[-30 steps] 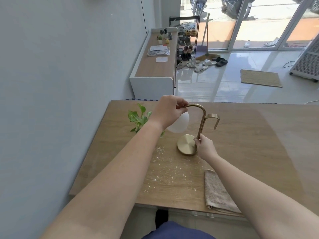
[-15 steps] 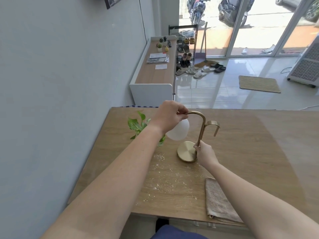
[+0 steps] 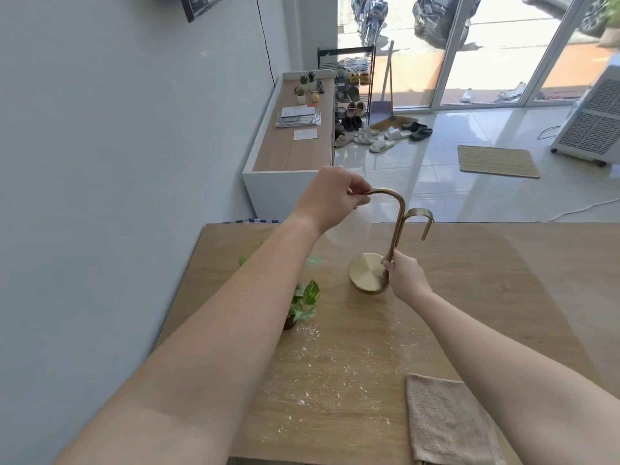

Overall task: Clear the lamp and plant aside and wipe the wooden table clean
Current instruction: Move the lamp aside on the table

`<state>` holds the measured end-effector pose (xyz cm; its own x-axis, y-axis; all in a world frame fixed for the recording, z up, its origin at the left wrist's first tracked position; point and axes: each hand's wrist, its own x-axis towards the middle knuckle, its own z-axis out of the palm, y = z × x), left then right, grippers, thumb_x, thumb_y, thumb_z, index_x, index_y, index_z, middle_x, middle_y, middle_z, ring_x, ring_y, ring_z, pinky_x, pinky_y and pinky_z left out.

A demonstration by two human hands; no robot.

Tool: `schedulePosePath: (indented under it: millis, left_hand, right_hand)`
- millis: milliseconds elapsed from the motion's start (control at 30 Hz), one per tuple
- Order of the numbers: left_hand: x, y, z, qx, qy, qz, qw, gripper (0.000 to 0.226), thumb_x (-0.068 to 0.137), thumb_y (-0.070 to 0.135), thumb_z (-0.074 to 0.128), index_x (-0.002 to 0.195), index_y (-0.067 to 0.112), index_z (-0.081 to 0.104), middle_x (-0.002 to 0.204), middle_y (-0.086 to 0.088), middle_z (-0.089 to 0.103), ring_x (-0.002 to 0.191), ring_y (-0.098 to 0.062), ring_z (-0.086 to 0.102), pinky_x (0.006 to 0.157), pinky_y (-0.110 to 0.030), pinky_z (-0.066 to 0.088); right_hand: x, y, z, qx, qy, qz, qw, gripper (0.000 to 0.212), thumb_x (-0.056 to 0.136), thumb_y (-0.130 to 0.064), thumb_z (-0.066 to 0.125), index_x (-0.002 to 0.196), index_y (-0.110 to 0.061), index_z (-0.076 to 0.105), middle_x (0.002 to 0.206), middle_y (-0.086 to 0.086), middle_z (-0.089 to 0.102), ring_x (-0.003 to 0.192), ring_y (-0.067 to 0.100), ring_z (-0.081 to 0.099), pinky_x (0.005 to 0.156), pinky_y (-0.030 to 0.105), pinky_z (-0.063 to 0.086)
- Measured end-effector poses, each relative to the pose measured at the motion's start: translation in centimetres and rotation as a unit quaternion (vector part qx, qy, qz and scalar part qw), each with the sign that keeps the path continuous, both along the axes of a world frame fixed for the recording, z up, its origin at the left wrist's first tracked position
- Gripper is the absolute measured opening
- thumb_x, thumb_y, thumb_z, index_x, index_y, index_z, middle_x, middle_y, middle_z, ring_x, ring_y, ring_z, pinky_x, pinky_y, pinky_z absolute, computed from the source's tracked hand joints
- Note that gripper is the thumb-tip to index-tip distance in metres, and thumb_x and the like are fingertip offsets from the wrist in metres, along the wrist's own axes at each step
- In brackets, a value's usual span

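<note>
Left hand (image 3: 330, 196) is curled over the top of the lamp (image 3: 397, 226), fingers wrapped round the brass arch just above the white globe (image 3: 352, 226). Right hand (image 3: 404, 275) pinches the foot of the stem, right beside the round base (image 3: 367, 273). The base is tilted with its face turned this way; I can't tell whether its lower rim touches the wood.

Out from there: the plant (image 3: 303, 300) sits left of and nearer than the base, half hidden by the left forearm, close to the table's left edge and the wall (image 3: 117, 162). White crumbs (image 3: 335, 364) are scattered between plant and cloth (image 3: 446, 421), which lies at the near edge on the right. The wooden table (image 3: 486, 280) runs bare to the right of the lamp and on to the far edge. Beyond that edge are a low cabinet (image 3: 292, 152) and shiny floor (image 3: 436, 189).

Against a second ago, both grips are unchanged, but the lamp has travelled away from the person. Then the base stood nearer than the plant; now it lies past it, and the globe shows above the far edge.
</note>
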<state>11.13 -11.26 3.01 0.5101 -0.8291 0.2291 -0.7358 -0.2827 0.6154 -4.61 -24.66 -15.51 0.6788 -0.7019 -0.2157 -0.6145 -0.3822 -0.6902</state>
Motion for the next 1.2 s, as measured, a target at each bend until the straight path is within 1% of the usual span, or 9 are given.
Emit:
schedulePosePath:
  millis: [67, 133, 300, 433, 700, 800, 933, 1033, 1200]
  left_hand:
    - [1.4, -1.4, 0.0, 0.001, -0.003, -0.002, 1.0, 0.019, 0.092, 0.013, 0.084, 0.111, 0.014, 0.085, 0.086, 0.007, 0.076, 0.077, -0.006, 0.073, 0.081, -0.02, 0.056]
    - [2.7, -2.7, -0.2, -0.002, -0.007, -0.004, 1.0, 0.019, 0.092, 0.013, 0.084, 0.111, 0.014, 0.085, 0.09, 0.005, 0.078, 0.079, -0.006, 0.073, 0.081, -0.018, 0.055]
    - [5.7, -5.5, -0.8, -0.003, 0.003, -0.006, 1.0, 0.019, 0.092, 0.013, 0.083, 0.111, 0.014, 0.085, 0.097, 0.001, 0.081, 0.082, -0.009, 0.074, 0.086, -0.027, 0.061]
    - [7.3, -7.2, -1.2, -0.001, 0.002, -0.005, 1.0, 0.02, 0.092, 0.013, 0.084, 0.112, 0.013, 0.085, 0.099, -0.001, 0.081, 0.084, -0.011, 0.074, 0.087, -0.027, 0.061]
    - [9.6, -8.9, -3.0, 0.008, 0.018, -0.001, 1.0, 0.02, 0.091, 0.013, 0.085, 0.111, 0.014, 0.085, 0.1, -0.001, 0.081, 0.086, -0.013, 0.075, 0.092, -0.035, 0.062]
    - [10.0, -9.0, -3.6, 0.004, 0.026, 0.0, 1.0, 0.02, 0.091, 0.013, 0.085, 0.111, 0.014, 0.085, 0.098, 0.001, 0.081, 0.084, -0.01, 0.075, 0.091, -0.033, 0.062]
    - [10.1, -9.3, -4.0, -0.002, 0.029, 0.002, 1.0, 0.019, 0.092, 0.015, 0.084, 0.11, 0.017, 0.085, 0.099, 0.003, 0.081, 0.086, -0.008, 0.074, 0.092, -0.03, 0.061]
    - [10.0, -9.6, -3.9, 0.0, 0.028, 0.007, 1.0, 0.017, 0.092, 0.015, 0.084, 0.109, 0.018, 0.086, 0.097, 0.005, 0.08, 0.087, -0.007, 0.073, 0.092, -0.029, 0.061]
    - [10.0, -9.2, -3.6, 0.021, 0.036, 0.009, 0.999, 0.017, 0.091, 0.018, 0.085, 0.109, 0.019, 0.086, 0.099, 0.006, 0.081, 0.09, -0.005, 0.074, 0.092, -0.025, 0.059]
  right_hand:
    - [1.5, -1.4, 0.0, 0.003, -0.002, -0.006, 1.0, 0.021, 0.113, -0.021, 0.046, 0.1, -0.017, 0.063, 0.09, -0.008, 0.062, 0.081, 0.01, 0.058, 0.067, 0.035, 0.041]
    - [2.8, -2.7, 0.0, 0.003, -0.001, -0.008, 1.0, 0.022, 0.113, -0.021, 0.045, 0.1, -0.018, 0.062, 0.091, -0.005, 0.063, 0.082, 0.014, 0.059, 0.067, 0.036, 0.042]
    - [5.8, -5.6, -0.5, -0.005, 0.01, -0.011, 1.0, 0.021, 0.113, -0.021, 0.045, 0.104, -0.015, 0.063, 0.098, 0.003, 0.066, 0.091, 0.027, 0.06, 0.077, 0.039, 0.043]
    - [7.7, -7.1, -1.3, 0.006, 0.005, -0.021, 1.0, 0.02, 0.113, -0.021, 0.046, 0.104, -0.015, 0.063, 0.095, 0.001, 0.064, 0.089, 0.024, 0.061, 0.076, 0.038, 0.043]
    - [9.6, -8.4, -3.1, 0.019, 0.011, -0.025, 0.999, 0.02, 0.112, -0.022, 0.048, 0.098, -0.019, 0.062, 0.099, 0.004, 0.07, 0.093, 0.026, 0.065, 0.078, 0.039, 0.045]
    - [9.8, -8.5, -3.6, 0.021, 0.016, -0.026, 0.999, 0.02, 0.111, -0.022, 0.048, 0.097, -0.02, 0.062, 0.098, 0.003, 0.07, 0.093, 0.025, 0.065, 0.079, 0.039, 0.045]
    - [10.0, -8.6, -4.0, 0.026, 0.014, -0.033, 0.999, 0.018, 0.111, -0.022, 0.05, 0.101, -0.019, 0.064, 0.098, 0.001, 0.068, 0.095, 0.026, 0.064, 0.082, 0.041, 0.048]
    - [10.3, -8.9, -4.0, 0.036, 0.02, -0.035, 0.999, 0.016, 0.11, -0.023, 0.052, 0.103, -0.018, 0.065, 0.103, 0.004, 0.069, 0.099, 0.029, 0.066, 0.089, 0.044, 0.052]
    - [10.4, -9.0, -2.9, 0.049, 0.064, -0.024, 0.996, 0.015, 0.108, -0.022, 0.056, 0.121, -0.017, 0.063, 0.118, 0.004, 0.066, 0.106, 0.026, 0.063, 0.087, 0.038, 0.047]
